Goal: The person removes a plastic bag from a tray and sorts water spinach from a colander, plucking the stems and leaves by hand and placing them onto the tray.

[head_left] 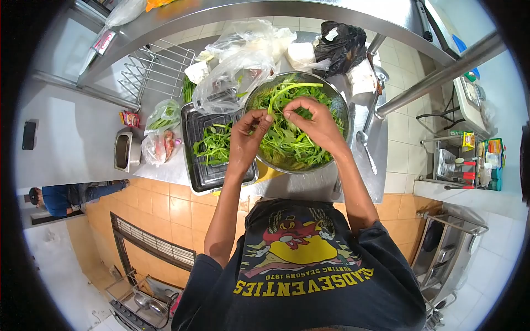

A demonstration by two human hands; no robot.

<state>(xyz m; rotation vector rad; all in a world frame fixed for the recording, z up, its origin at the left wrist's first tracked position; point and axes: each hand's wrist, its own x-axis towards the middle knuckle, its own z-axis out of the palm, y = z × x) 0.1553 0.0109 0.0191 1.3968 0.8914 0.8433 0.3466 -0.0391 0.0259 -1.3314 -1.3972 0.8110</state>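
Both hands are above a round metal strainer (349, 124) heaped with leafy greens (298, 144). My left hand (249, 137) is closed in a pinch at the strainer's left side, on a pale green stem (292, 87) that bends up and to the right. Close beside it, my right hand (316, 122) also has thumb and forefinger together; whatever lies between those fingertips is too small to make out. To the left, a black rectangular tray (201, 175) holds a smaller pile of greens (214, 144).
Clear plastic bags (237, 60) and a black plastic bag (341, 48) lie behind the strainer. Spoons (364, 144) rest on the right. A wire rack (146, 71) and metal container (127, 151) stand left. A metal shelf (265, 14) spans overhead. Another person (61, 198) is far left.
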